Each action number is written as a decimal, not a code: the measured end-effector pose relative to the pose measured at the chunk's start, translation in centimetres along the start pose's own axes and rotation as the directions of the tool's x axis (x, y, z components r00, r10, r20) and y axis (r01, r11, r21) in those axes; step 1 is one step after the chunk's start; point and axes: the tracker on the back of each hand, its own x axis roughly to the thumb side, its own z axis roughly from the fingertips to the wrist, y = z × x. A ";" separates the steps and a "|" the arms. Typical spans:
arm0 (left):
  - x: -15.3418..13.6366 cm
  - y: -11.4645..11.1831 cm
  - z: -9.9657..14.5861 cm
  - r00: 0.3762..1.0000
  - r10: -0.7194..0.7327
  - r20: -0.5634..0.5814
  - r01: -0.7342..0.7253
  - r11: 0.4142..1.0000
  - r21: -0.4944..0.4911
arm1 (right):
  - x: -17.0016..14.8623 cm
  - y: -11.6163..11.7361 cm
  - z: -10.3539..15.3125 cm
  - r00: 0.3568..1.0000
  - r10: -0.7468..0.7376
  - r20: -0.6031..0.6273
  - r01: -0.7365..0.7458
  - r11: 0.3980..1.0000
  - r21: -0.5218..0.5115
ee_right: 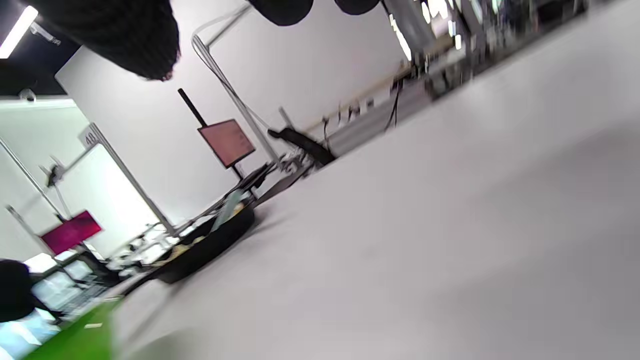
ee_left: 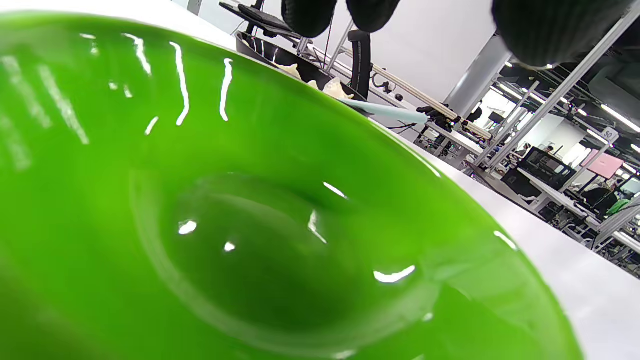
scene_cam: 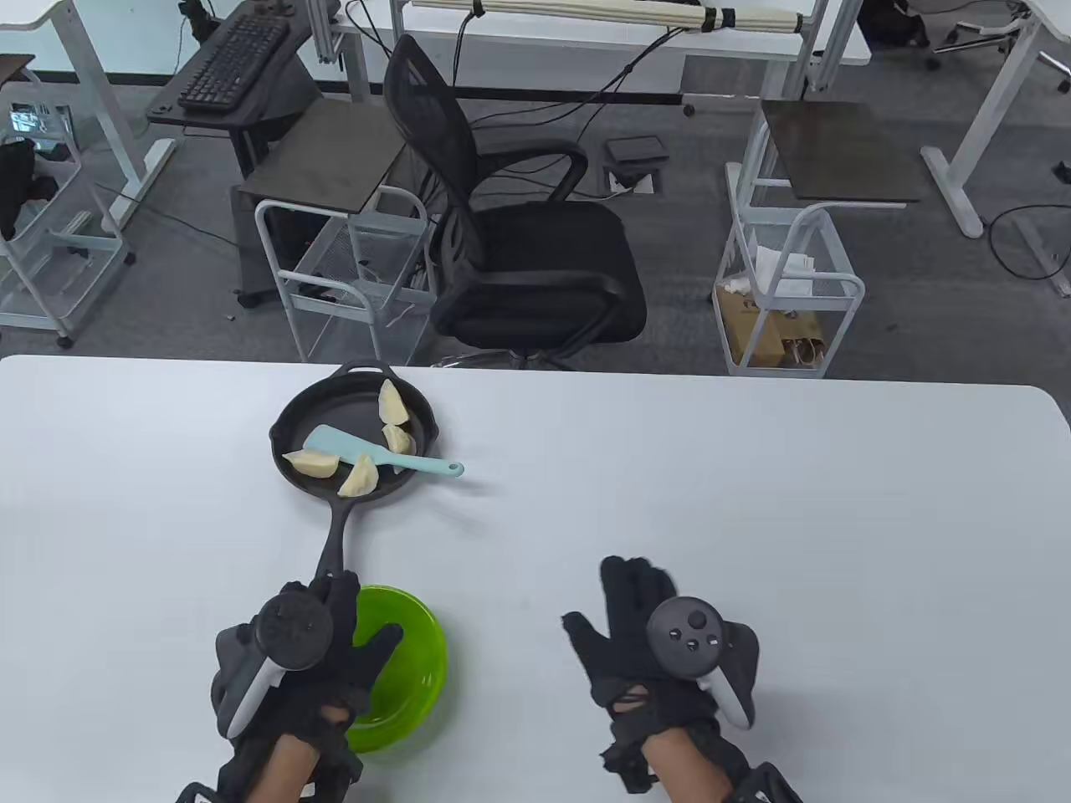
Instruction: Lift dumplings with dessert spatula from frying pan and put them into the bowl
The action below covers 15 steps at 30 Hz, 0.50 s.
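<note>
Hovering spread over glossy green plastic bowl (scene_cam: 414, 661) near desk's front edge, left hand (scene_cam: 322, 640) holds nothing; right hand (scene_cam: 644, 627) flat, fingers wide.

Both gloved hands reach in side by side, well apart, backs up, a tracker on each. The left hand (scene_cam: 322, 644) has straight fingers and spread thumb; the right hand (scene_cam: 640, 636) likewise lies flat, holding nothing

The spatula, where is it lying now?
In the table view the spatula lies in the frying pan on the table's left half, its blade among four dumplings and its handle sticking out over the right rim; neither hand touches it.
</note>
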 end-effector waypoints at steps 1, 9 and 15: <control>0.0 -0.1 0.0 1.000 0.003 0.001 -0.003 1.000 0.001 | -0.4 -0.5 0.3 0.998 0.070 -0.006 -0.070 0.997 -0.030; 0.8 -0.7 0.0 0.999 0.003 0.038 -0.004 1.000 0.017 | -1.1 -1.9 1.7 0.994 -0.107 -0.012 0.106 0.993 -0.054; 0.6 -1.1 -0.2 0.999 -0.027 0.029 0.028 0.999 -0.016 | -0.7 -1.3 1.6 0.982 -0.184 -0.040 0.184 0.983 -0.006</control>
